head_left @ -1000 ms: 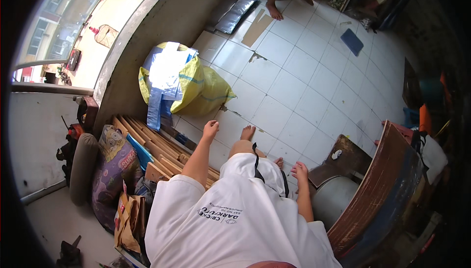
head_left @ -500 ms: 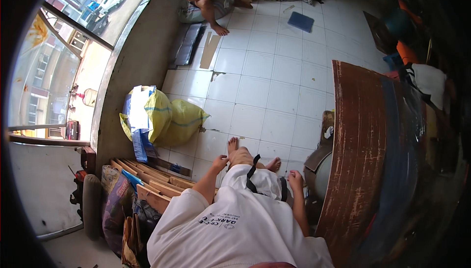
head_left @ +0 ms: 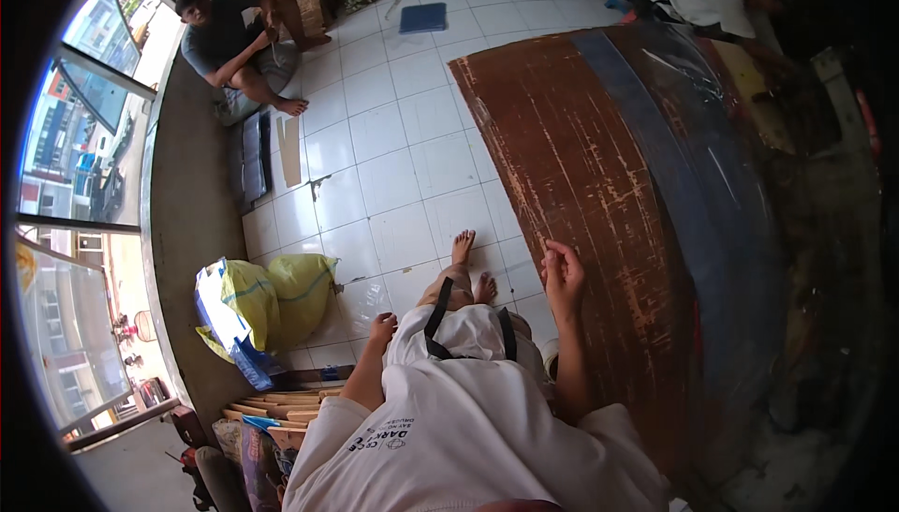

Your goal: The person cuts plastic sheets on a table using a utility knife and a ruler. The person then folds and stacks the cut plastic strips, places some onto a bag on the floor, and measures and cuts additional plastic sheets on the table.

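While our right hand (head_left: 563,273) seems pinched on the worn brown wooden board's (head_left: 581,184) edge to steady it, our left hand (head_left: 382,326) hangs loose, holding nothing.

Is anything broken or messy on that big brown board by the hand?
Yes. The brown board beside the right hand is worn, with pale patches where its coating has flaked off. One white floor tile also looks chipped at its corner.

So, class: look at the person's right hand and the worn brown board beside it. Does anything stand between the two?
Nothing visible does. The right hand is raised at the near edge of the brown board, fingers curled, with no object between them. The left hand hangs apart, over the white tiled floor.
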`<control>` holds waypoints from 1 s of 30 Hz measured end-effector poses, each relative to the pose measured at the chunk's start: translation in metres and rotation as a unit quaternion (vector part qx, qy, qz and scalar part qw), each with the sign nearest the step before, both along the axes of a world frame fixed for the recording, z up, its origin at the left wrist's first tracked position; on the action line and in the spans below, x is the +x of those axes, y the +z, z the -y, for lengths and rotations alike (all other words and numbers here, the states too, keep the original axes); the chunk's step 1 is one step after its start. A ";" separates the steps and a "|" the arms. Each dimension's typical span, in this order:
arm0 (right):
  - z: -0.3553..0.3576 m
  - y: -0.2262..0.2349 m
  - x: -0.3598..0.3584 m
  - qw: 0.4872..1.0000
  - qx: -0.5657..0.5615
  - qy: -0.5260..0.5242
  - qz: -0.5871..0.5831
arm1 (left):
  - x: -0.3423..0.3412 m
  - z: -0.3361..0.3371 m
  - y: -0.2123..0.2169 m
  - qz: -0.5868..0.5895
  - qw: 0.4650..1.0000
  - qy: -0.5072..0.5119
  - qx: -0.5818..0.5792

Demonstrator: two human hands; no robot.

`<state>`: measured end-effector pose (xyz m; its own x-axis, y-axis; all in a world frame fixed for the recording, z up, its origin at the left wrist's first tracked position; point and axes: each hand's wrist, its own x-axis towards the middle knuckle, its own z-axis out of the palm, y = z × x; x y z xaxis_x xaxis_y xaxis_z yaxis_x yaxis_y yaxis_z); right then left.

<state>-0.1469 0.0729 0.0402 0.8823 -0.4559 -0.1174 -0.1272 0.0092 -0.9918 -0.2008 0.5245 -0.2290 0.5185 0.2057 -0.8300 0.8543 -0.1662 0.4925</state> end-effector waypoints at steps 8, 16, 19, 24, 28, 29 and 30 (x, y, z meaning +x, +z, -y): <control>0.057 -0.014 -0.025 0.994 -0.006 -0.101 -0.052 | 0.063 0.038 0.010 -0.027 0.984 -0.172 0.042; 0.090 0.008 0.034 0.975 -0.209 -0.053 -0.060 | 0.156 0.110 0.016 0.025 0.989 -0.144 -0.029; 0.145 0.005 0.086 0.915 -0.399 -0.062 -0.004 | 0.179 0.115 0.006 0.075 0.988 -0.122 -0.062; 0.241 0.009 0.169 0.783 -0.611 -0.073 -0.091 | 0.207 0.105 -0.001 0.077 0.989 -0.108 -0.064; 0.270 0.017 0.218 0.751 -0.636 -0.014 -0.174 | 0.218 0.095 0.011 0.047 0.975 -0.211 0.045; 0.275 0.019 0.228 0.776 -0.597 0.017 -0.203 | 0.223 0.093 0.010 0.049 0.972 -0.221 0.060; 0.281 0.020 0.236 0.796 -0.557 0.049 -0.232 | 0.226 0.093 0.011 0.050 0.969 -0.230 0.074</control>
<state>0.0895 -0.2085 0.0599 0.8994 -0.4369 -0.0114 -0.4281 -0.8754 -0.2247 0.0249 0.4314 -0.2176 0.6596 0.0461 -0.7502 0.6222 -0.5935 0.5105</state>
